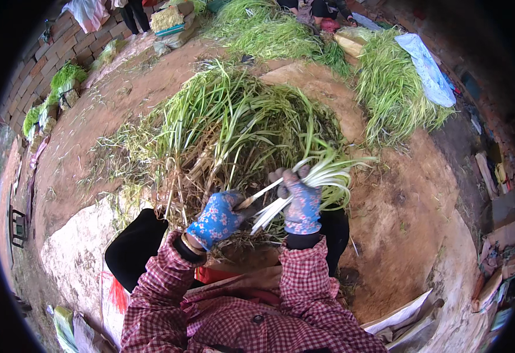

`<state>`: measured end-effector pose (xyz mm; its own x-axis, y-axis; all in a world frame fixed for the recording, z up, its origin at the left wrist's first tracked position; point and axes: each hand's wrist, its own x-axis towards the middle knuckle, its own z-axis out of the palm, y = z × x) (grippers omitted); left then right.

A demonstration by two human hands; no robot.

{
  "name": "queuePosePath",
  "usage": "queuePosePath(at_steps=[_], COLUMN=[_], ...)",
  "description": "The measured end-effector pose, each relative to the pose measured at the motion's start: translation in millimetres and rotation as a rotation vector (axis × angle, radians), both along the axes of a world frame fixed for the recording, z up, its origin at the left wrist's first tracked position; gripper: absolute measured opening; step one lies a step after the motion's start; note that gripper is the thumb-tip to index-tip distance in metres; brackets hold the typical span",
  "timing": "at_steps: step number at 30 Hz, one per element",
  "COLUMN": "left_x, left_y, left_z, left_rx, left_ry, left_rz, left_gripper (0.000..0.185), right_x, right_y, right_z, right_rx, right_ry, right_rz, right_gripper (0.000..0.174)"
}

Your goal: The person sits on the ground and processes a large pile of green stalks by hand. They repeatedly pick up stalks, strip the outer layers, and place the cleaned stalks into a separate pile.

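Note:
Both hands wear blue floral gloves with dark fingers. My right hand [300, 200] is closed around a bunch of leafy plants with white stalks [323, 176], whose green leaves fan out to the upper right. My left hand [220, 216] grips the brownish root end of one white stalk [259, 195] that runs up to my right hand. Just beyond the hands lies a large heap of uncleaned leafy plants [244, 119], with brown dry matter and roots on its near side. My left fingertips are partly hidden.
Piles of green plants lie at the back [270, 35] and on the right [385, 84], the latter beside a light-blue sheet [427, 70]. Bundles [65, 84] stand along the brick wall [63, 44]. Other people are at the top edge. Flattened sacks [403, 317] lie at lower right.

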<state>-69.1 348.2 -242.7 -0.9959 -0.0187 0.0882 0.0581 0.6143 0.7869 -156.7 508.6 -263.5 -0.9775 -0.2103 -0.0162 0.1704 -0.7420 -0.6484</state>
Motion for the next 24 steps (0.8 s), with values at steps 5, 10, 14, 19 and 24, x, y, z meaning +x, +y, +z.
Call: queuePosePath(at_steps=[5, 10, 14, 19, 24], left_x=[31.2, 54.8, 57.6, 57.1, 67.8], left_y=[-34.1, -53.2, -46.6, -43.4, -74.7], left_z=[14.7, 7.4, -11.7, -19.5, -18.7], left_rx=[0.224, 0.89, 1.124, 1.254, 1.317], left_ry=[-0.355, -0.17, -0.027, 0.227, 0.606], left_rz=[-0.003, 0.178, 0.16, 0.227, 0.559], left_gripper=[0.019, 0.031, 0.038, 0.034, 0.026], right_x=[-6.1, -9.2, -9.8, -11.1, -25.5], right_y=[8.1, 6.9, 9.6, 11.0, 41.3], right_z=[-4.9, -7.6, -10.4, -5.6, 12.1], right_rx=[-0.185, -0.35, -0.415, -0.406, -0.502], right_ry=[-0.065, -0.088, -0.161, -0.17, 0.051], right_rz=[-0.041, -0.047, -0.089, -0.159, -0.314], right_gripper=[0.023, 0.022, 0.017, 0.017, 0.013])
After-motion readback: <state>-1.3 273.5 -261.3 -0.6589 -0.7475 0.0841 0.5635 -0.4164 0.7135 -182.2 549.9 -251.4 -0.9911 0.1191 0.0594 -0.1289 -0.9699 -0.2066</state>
